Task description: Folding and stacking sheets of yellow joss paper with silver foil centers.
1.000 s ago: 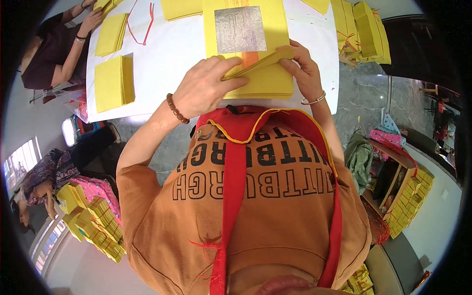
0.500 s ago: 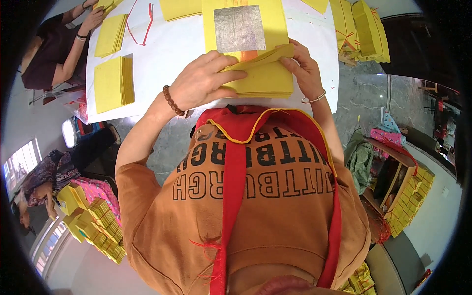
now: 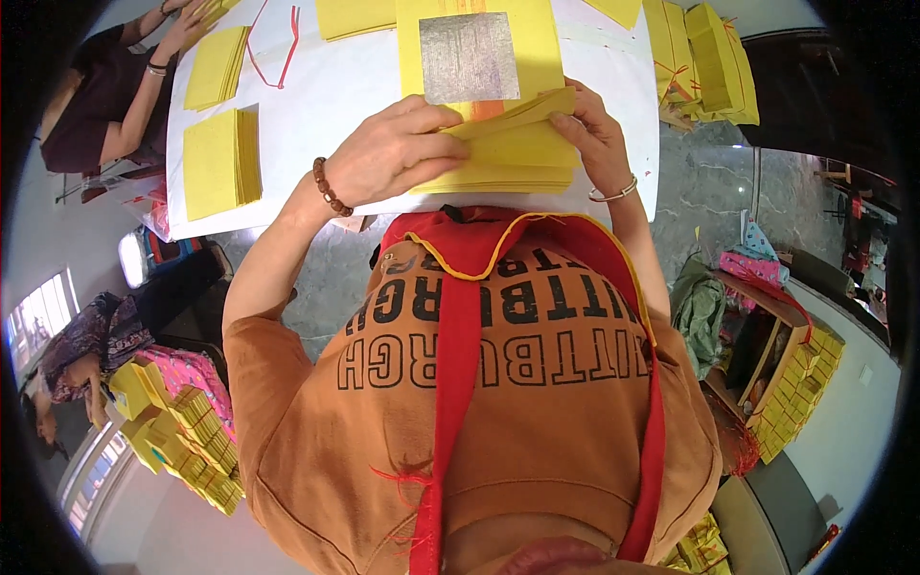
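A stack of yellow paper sheets (image 3: 508,179) lies at the table's near edge in front of me. Its top sheet (image 3: 522,113) carries a silver foil square (image 3: 470,57) and an orange-red streak, and its near edge is folded up and over. On the left end of that fold, my left hand (image 3: 393,153) is closed with bent fingers; a brown bead bracelet circles its wrist. The right end is pinched between thumb and fingers of my right hand (image 3: 596,139), which has a pale bangle.
Two yellow paper stacks (image 3: 213,165) and red string (image 3: 287,57) lie on the white table (image 3: 316,105) to the left. A co-worker's arm (image 3: 144,105) reaches in at the far left. Tied yellow bundles (image 3: 714,67) stand beyond the right edge.
The folded edge of the top sheet has lifted slightly at the right, opening a gap above the stack. My left hand has shifted a little left; both hands keep hold.
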The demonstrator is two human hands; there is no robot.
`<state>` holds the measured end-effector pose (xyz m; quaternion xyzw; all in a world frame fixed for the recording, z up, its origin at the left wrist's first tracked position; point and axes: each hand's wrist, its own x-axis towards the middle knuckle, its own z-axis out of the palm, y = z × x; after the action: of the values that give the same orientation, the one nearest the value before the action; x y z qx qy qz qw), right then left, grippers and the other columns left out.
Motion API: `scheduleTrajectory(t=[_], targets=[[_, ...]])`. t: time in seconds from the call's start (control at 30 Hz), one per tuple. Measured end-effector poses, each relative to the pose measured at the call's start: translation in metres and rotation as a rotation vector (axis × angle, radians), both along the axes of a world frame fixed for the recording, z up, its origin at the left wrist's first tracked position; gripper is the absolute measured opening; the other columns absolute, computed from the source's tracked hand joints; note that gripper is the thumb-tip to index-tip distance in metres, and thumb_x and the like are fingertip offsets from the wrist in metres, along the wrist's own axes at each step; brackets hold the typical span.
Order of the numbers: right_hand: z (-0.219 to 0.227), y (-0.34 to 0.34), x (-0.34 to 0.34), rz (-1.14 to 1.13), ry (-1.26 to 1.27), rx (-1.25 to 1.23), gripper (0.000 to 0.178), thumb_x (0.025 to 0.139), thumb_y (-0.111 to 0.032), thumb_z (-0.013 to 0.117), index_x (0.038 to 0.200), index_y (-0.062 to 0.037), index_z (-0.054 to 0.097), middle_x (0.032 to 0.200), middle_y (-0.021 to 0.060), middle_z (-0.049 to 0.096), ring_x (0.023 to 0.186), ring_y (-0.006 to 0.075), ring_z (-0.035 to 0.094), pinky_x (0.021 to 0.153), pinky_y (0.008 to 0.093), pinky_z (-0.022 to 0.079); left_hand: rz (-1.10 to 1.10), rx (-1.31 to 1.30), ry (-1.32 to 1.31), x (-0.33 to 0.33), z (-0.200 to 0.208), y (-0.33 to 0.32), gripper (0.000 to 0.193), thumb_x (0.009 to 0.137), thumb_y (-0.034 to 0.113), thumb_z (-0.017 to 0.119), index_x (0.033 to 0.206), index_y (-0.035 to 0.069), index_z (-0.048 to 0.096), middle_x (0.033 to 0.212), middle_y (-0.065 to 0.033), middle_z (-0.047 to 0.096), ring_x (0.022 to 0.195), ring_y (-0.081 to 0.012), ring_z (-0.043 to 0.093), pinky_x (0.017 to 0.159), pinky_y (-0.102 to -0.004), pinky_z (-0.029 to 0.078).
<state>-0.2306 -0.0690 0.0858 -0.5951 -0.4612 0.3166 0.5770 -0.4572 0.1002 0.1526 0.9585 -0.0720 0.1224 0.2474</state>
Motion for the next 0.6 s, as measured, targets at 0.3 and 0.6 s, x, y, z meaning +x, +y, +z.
scheduleTrajectory(t=[0.3,0.6], targets=[[0.008,-0.002,-0.004,0.003,-0.103,0.019,0.022,0.083,-0.012,0.060,0.104,-0.0083,0.064,0.118,0.0040,0.057,0.123,0.0229,0.038,0.100,0.0344,0.033,0.215,-0.181,-0.025,-0.003,-0.001,-0.006,0.016,0.082,0.007,0.054,0.096,0.006,0.061,0.101,-0.0117,0.060,0.082,-0.0268,0.061,0.069,-0.0326,0.051],[0.003,0.002,0.000,-0.022,0.008,-0.020,0.020,0.084,-0.015,0.061,0.102,-0.0073,0.064,0.113,0.0039,0.059,0.121,0.0216,0.040,0.098,0.0335,0.036,0.082,-0.005,-0.068,-0.001,0.000,-0.022,0.044,0.070,0.014,0.069,0.112,0.006,0.058,0.109,-0.0126,0.054,0.094,-0.0288,0.053,0.078,-0.0362,0.045]])
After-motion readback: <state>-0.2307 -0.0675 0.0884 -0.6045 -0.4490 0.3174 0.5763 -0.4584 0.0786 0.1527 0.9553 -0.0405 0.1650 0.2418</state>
